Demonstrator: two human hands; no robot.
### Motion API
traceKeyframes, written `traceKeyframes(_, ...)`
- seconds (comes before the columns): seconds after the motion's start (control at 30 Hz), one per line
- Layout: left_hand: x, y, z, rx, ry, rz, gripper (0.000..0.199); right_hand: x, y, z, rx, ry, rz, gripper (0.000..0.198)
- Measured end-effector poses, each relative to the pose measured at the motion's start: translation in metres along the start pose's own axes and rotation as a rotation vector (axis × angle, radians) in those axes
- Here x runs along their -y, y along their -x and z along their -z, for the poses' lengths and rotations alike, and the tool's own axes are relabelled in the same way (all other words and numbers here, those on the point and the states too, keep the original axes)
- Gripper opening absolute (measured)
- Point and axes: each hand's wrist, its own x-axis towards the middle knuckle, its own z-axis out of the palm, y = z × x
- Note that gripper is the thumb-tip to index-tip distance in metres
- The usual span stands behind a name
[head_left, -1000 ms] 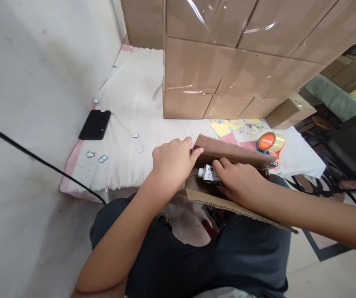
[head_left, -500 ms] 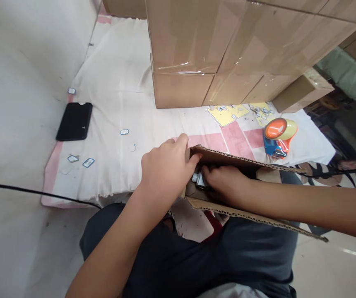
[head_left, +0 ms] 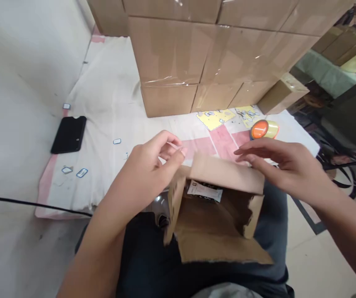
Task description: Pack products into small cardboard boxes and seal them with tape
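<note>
The upper flap hides part of a white-and-black printed pack (head_left: 203,192) inside the open cardboard box (head_left: 223,246), whose far corners sink into shadow. The box sits over the dark trousers (head_left: 153,260), between and below both hands. The left hand (head_left: 180,148) has curled fingers, thumb tip near the forefinger; whether it pinches anything, I cannot tell. The right hand (head_left: 242,155) is spread, thumb apart from fingers, just beside the flap. Smooth brown panels end in ragged, torn-looking edges.
</note>
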Motion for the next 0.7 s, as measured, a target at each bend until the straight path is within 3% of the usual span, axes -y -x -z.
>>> traceKeyframes(0.1, -0.002, -0.004, -0.026, 0.088, -0.093, -0.132, 0.025, -0.039, 0.009, -0.029, 0.15, 0.159, 0.053, 0.038)
traceKeyframes(0.2, 0.012, 0.005, -0.077, 0.109, -0.322, -0.195, 0.033, -0.069, 0.031, -0.088, 0.271, 0.31, 0.122, 0.046)
traceKeyframes(0.27, 0.033, 0.031, -0.112, 0.11, -0.424, -0.17, 0.029, -0.079, 0.061, -0.13, 0.28, 0.401, 0.098, 0.054)
traceKeyframes(0.37, 0.061, 0.097, -0.149, 0.218, -0.525, -0.028, 0.022, -0.079, 0.114, -0.173, 0.662, 0.404, -0.002, 0.063)
traceKeyframes(0.43, 0.068, 0.137, -0.16, 0.339, -0.567, 0.029, 0.017, -0.08, 0.134, -0.187, 0.934, 0.415, -0.096, 0.054)
traceKeyframes(0.53, 0.07, 0.165, -0.165, 0.383, -0.607, 0.123, 0.021, -0.094, 0.122, -0.206, 1.078, 0.423, -0.188, 0.044)
traceKeyframes(0.7, 0.072, 0.171, -0.171, 0.404, -0.726, 0.258, 0.023, -0.135, 0.062, -0.259, 1.199, 0.402, -0.333, 0.039)
